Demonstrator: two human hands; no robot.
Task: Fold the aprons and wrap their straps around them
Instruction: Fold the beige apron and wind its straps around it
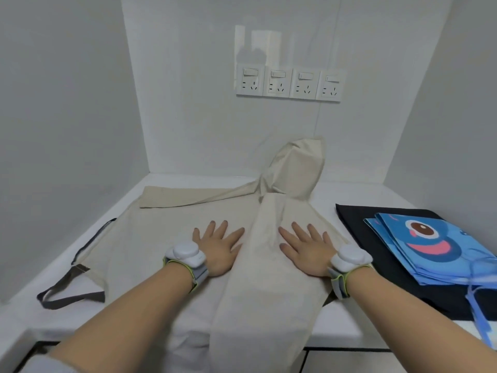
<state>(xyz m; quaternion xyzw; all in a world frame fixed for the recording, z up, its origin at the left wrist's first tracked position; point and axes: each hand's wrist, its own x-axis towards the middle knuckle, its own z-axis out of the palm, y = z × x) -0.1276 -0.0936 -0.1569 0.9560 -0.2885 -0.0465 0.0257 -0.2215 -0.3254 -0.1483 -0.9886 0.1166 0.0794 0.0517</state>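
We see both palms flat, fingers spread — left hand and right hand pressing the beige apron either side of its folded ridge. Its dark strap trails left on the white table. Right, a blue apron sits on a black one; apron cloth overhangs the near edge.

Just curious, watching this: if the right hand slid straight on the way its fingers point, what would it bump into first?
Probably the raised hump of the cream cloth apron bunched up against the white back wall. The right hand lies flat on the same apron, fingers pointing away and slightly left. Depth is hard to judge.
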